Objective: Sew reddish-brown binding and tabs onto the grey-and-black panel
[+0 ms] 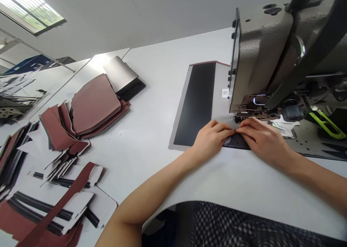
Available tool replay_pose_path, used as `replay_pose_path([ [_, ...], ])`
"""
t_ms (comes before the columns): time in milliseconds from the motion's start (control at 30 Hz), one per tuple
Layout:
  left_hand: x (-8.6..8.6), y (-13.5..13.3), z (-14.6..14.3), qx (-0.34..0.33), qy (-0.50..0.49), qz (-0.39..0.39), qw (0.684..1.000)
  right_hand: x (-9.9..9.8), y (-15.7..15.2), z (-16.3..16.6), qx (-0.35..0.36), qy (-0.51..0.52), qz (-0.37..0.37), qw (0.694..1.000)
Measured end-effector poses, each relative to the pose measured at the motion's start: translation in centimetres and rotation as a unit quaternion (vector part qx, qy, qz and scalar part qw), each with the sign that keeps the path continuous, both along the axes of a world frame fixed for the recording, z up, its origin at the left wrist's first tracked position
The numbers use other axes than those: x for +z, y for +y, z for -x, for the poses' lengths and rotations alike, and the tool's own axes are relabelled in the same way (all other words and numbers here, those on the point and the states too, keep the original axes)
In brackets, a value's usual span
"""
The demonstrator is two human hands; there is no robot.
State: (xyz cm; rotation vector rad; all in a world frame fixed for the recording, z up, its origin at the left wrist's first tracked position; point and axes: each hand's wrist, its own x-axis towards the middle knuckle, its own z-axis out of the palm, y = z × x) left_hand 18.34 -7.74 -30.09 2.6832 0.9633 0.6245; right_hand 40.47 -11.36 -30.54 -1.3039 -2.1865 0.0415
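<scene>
Pinching a grey mesh piece (231,122) with the fingertips of left hand (210,140) and right hand (264,140), both closed on it, just under the sewing machine (260,55) on the white worktop (151,131). Just beside the left hand, a long black panel (196,102); well apart, stacked reddish-brown pieces (94,104).

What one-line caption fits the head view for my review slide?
At a sewing machine, the left hand and right hand pinch a grey mesh piece; maroon cut pieces lie stacked nearby.
</scene>
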Motion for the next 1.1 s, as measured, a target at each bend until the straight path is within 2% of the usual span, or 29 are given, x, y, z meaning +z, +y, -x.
replay_pose_path([
  [67, -0.4, -0.1, -0.1, -0.002, -0.002, -0.023, 1.000, -0.2, -0.4, -1.0, 0.049, -0.042, -0.024, 0.998],
  [133, -0.8, -0.1, -0.1, -0.018, -0.008, -0.031, 0.999, -0.3, -0.7, -1.7, 0.065, -0.076, -0.019, 0.995],
  [367, -0.5, 1.1, -0.3, -0.053, -0.047, 0.015, 0.997, -0.9, 0.0, -2.0, 0.011, -0.091, -0.010, 0.996],
  [533, -0.7, 2.9, -1.2, -0.029, -0.045, 0.022, 0.998, -1.8, 0.4, -2.4, -0.010, -0.097, -0.043, 0.994],
  [667, -1.2, 3.1, -1.5, -0.016, -0.046, 0.014, 0.999, -1.9, 0.4, -2.8, -0.016, -0.096, -0.047, 0.994],
  [833, 0.5, 4.5, -1.0, -0.022, -0.007, 0.060, 0.998, -1.5, 0.4, -2.4, -0.003, -0.089, -0.057, 0.994],
  [933, 1.6, 6.9, -0.3, -0.114, 0.024, 0.093, 0.989, -1.5, 0.4, -2.2, -0.004, -0.078, -0.048, 0.996],
  [1000, 1.8, 7.8, 0.1, -0.174, 0.000, 0.119, 0.978, -1.4, 0.3, -2.3, -0.014, -0.064, -0.038, 0.997],
  [1033, 1.7, 7.8, 0.2, -0.177, -0.019, 0.133, 0.975, -1.3, 0.2, -2.4, -0.021, -0.057, -0.034, 0.998],
  [1100, 1.5, 6.7, 0.3, -0.125, -0.042, 0.149, 0.980, -0.8, -0.3, -2.6, -0.035, -0.035, -0.009, 0.999],
])
